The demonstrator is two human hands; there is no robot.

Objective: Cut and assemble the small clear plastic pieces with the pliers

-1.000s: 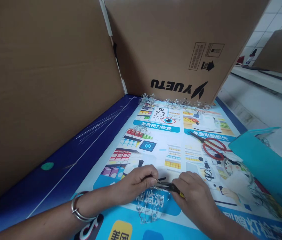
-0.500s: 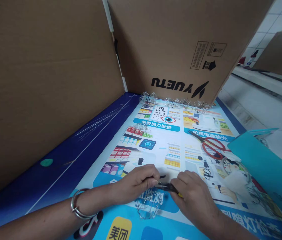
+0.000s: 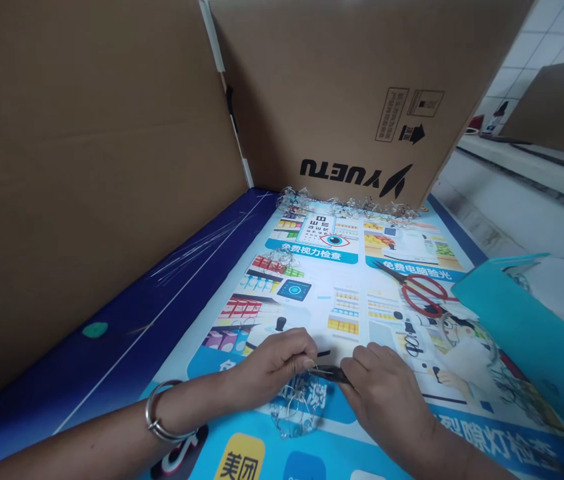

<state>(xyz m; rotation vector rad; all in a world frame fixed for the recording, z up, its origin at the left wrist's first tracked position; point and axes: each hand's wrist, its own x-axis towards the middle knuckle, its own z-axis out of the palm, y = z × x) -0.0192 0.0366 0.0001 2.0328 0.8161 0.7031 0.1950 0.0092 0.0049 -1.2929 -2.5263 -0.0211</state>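
My right hand (image 3: 387,393) is closed round the handles of black pliers (image 3: 329,373), whose jaws point left. Just left of the jaw tips, my left hand (image 3: 282,367) pinches a thin wire between thumb and forefinger. Below the jaws hangs or lies a ring of looped wire with small clear pieces (image 3: 296,413); it seems to join the pinched wire, though the fingers partly hide this. A silver bangle (image 3: 155,413) circles my left wrist. Whether the jaws grip the wire cannot be made out.
Red-handled scissors (image 3: 422,293) lie on the printed sheet, beside a coil of wire (image 3: 467,333) and a teal box (image 3: 527,333) at right. Wire pieces (image 3: 352,207) line the foot of the cardboard wall (image 3: 352,100). Thin strands (image 3: 197,247) lie at left.
The pliers have turned slightly in my right hand, and the yellow on their handle no longer shows. My left hand keeps its pinch. The whole view has shifted a little.
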